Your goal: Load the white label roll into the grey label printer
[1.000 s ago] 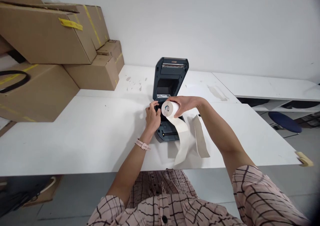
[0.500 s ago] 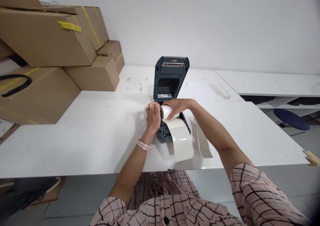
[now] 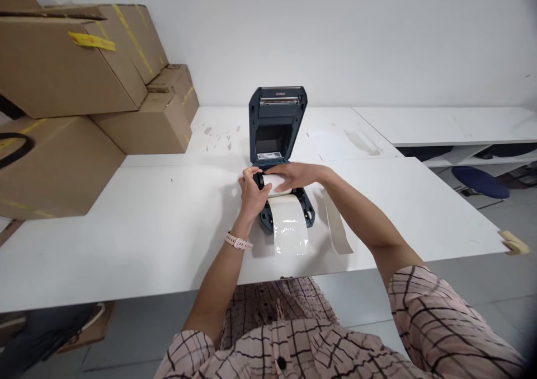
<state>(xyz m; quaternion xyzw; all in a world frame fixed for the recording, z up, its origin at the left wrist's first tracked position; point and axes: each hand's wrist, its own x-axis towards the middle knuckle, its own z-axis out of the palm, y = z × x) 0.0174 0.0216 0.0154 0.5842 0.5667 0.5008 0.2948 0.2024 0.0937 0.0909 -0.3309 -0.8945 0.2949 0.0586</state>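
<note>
A dark grey label printer (image 3: 277, 122) stands on the white table with its lid raised. In its bay lies a white label roll (image 3: 274, 184), and a strip of labels (image 3: 289, 228) runs from it over the printer's front edge. My left hand (image 3: 253, 191) is curled at the roll's left end, thumb against the roll; its other fingertips are partly hidden at the printer's left side. From the right, my right hand (image 3: 293, 176) lies over the roll, thumb in front and fingers behind. A loose paper strip (image 3: 338, 228) rests to the right of the printer.
Cardboard boxes (image 3: 62, 65) are stacked at the left end of the table (image 3: 188, 228). A white wall stands behind. A dark blue stool (image 3: 480, 181) and shelves (image 3: 457, 156) are at the right, and a yellowish piece (image 3: 514, 243) sits at the table's right corner.
The roll has settled lower and straighter in the bay, its dark core end no longer showing. The label strip now hangs straighter, and my left thumb has moved onto the roll.
</note>
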